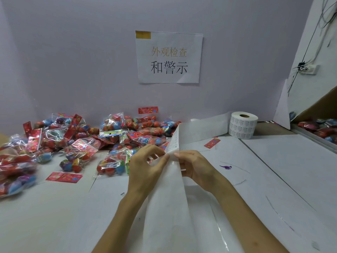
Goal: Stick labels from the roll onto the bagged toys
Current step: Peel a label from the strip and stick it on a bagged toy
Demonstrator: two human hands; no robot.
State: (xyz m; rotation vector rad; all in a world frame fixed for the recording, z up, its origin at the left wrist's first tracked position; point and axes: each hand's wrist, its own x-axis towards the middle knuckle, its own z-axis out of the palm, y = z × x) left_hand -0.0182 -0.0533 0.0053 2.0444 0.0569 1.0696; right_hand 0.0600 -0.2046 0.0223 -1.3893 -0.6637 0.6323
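Note:
A white label roll [243,125] stands at the back right of the table. Its wide backing strip [202,130] runs from the roll to my hands and hangs down over the table's front. My left hand [144,165] pinches the strip's edge between thumb and fingers at the centre. My right hand [193,167] grips the strip just to the right of it, thumb on top. A heap of clear bags with red and blue toy balls [87,139] covers the left and back of the table. One such bag [111,166] lies just left of my left hand.
Loose red header cards lie on the table [63,177] and near the roll [212,142]. A small purple toy dinosaur [226,167] sits right of my hands. A paper sign [168,57] hangs on the back wall. A box with more bagged toys [321,130] stands at far right.

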